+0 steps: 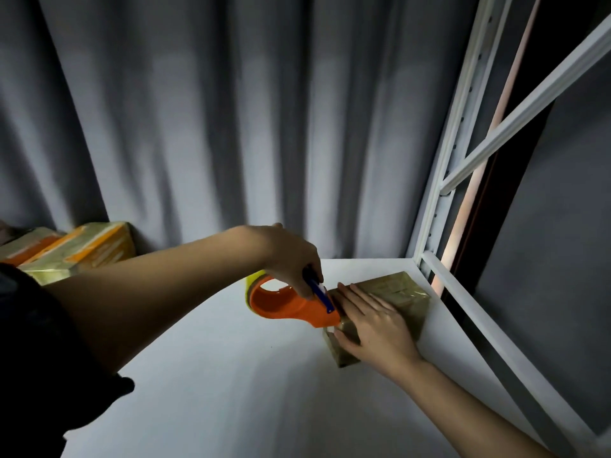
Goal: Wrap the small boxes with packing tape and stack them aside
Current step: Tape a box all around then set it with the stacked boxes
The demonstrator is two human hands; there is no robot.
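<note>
Tape already covers the small box point(393, 299), which lies on the white shelf board point(215, 375) near its far right corner, just beside the white metal rack frame point(443, 193). The right hand point(377, 322) rests flat on top of the box, fingers straight and spread, pointing toward the dispenser, the thumb lying along the box's near edge. The left hand point(294, 259) reaches across from the left and grips the orange tape dispenser point(291, 305) from above, fingers curled down round its handle beside a blue part at the front. The dispenser's nose touches the left end of the box, just ahead of the right fingertips, and a yellowish tape roll point(254, 280) shows at its rear, partly hidden by the orange body. Well apart, at the far left edge of the board, taped boxes point(76, 252) with orange markings sit together against the grey curtain point(215, 127); how they are stacked I cannot tell. A dark sleeve point(39, 358) covers the left upper arm.
</note>
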